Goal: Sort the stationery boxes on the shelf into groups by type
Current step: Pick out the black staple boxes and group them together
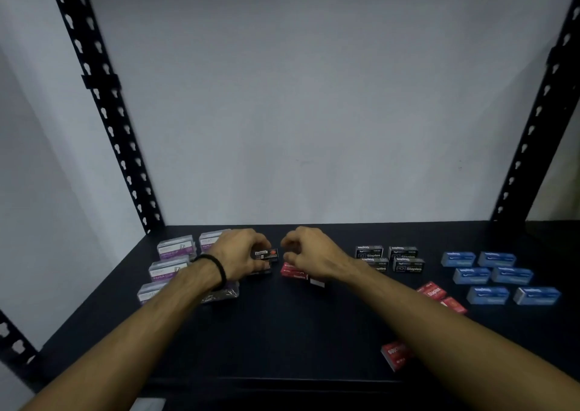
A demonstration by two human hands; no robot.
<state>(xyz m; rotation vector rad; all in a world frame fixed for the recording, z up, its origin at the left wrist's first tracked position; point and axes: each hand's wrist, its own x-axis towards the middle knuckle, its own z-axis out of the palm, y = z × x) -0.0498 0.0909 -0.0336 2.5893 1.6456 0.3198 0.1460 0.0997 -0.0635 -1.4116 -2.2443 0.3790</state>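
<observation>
Stray red box [396, 354]: nearest, at 5 o'clock on the shelf [282, 332]; likely light, stiff card, best pinched by its long sides.
Left hand [241, 253]: fingers curled round a small black box [266, 254], centre.
Right hand [309, 253]: at 3 o'clock of it, curled, over red boxes [293, 271]; hold unclear.

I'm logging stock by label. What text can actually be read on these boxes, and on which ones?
"Staples", "10": black staple boxes
"Staples": red boxes
"PAPER CLIP": clear purple-label boxes
Blue boxes: print too blurred to read
Small black box in left hand: unreadable
</observation>
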